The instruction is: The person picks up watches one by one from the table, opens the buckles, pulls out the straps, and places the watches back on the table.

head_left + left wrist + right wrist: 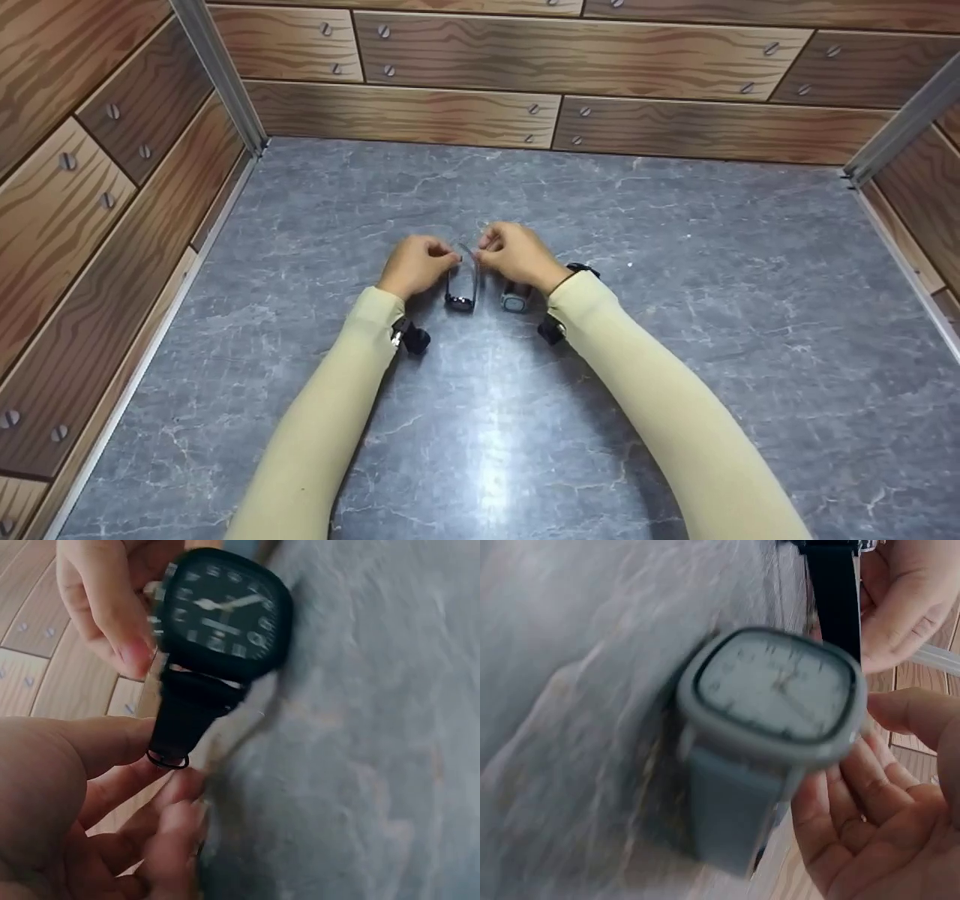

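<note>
In the head view, a black wristwatch (460,303) is between the two hands, its strap ends leading up to them. My left hand (416,265) pinches the buckle end of its black strap (184,712) between thumb and finger. Its dark square dial (225,611) faces the left wrist camera. My right hand (517,253) holds the other strap end with its fingertips, partly hidden behind a grey wristwatch (776,690) in the right wrist view. That grey watch, with a pale dial, stands on the table beside the black one, just below the right hand.
The grey marbled tabletop (480,420) reaches to wood-patterned panels (465,116) at the back and sides. Metal corner posts (225,75) stand at the back corners. A clear strip (937,658) shows beside the left hand in the right wrist view.
</note>
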Demonstrator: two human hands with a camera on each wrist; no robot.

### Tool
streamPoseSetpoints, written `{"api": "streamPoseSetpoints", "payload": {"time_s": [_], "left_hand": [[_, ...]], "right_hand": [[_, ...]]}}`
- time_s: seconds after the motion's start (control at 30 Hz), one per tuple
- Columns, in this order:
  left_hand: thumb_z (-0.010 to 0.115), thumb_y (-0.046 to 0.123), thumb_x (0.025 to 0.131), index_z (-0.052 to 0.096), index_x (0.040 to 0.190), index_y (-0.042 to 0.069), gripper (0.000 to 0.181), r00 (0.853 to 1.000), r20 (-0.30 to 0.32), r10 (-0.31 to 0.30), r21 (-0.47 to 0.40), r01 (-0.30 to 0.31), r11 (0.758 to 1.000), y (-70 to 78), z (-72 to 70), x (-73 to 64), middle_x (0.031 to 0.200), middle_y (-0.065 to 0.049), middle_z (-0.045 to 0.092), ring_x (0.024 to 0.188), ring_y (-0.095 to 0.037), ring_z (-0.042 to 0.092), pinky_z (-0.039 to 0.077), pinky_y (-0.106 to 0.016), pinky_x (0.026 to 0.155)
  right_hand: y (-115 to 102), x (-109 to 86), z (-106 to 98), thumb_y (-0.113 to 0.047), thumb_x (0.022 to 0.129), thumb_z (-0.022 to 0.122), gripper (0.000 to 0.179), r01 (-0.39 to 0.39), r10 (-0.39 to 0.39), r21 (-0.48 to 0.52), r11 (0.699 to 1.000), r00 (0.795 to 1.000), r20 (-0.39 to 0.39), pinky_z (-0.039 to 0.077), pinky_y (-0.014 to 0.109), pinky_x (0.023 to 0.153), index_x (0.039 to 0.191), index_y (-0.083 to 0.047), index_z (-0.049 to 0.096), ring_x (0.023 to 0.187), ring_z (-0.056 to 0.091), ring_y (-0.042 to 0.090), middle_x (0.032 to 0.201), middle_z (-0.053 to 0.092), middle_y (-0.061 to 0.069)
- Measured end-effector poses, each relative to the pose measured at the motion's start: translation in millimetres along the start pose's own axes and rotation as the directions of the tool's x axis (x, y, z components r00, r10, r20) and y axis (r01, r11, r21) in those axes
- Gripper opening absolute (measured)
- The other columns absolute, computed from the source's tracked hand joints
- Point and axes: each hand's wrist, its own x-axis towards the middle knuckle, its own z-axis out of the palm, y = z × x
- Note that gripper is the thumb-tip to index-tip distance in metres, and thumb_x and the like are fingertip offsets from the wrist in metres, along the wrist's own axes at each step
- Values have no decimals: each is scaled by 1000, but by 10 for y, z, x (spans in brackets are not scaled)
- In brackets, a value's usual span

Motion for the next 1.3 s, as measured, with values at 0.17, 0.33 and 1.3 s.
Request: {"api": "streamPoseSetpoints", "payload": {"time_s": [0.17, 0.33, 1.3], "left_hand": [[72, 32, 96, 81, 102, 11, 23, 1000, -4, -13, 21, 13, 1000, -36, 11, -10, 106, -6, 76, 100, -24, 66, 51, -41, 93], [68, 34, 97, 77, 114, 9, 32, 998, -16, -59, -1, 59, 998, -3, -54, -25, 116, -9, 74, 107, -27, 66, 51, -42, 98], [68, 22, 100, 70, 121, 9, 24, 909, -205, 362, 104, -348, 932, 819, -402, -509, 102, -3, 70, 92, -17, 68, 56, -33, 82]], "right_hand": [[114, -120, -186, -14, 97, 69, 25, 39, -39, -13, 999, 999, -33, 56, 40, 88, 117, 1, 65, 97, 68, 28, 107, 73, 16], [180, -439, -553, -11, 99, 67, 26, 115, -114, -4, 993, 985, -128, 58, 40, 87, 120, 4, 64, 95, 68, 29, 106, 71, 17], [625, -1461, -1305, -6, 97, 68, 12, 172, -257, -217, 961, 846, -467, 51, 16, 70, 109, -1, 70, 80, 67, 18, 93, 73, 10]]}}
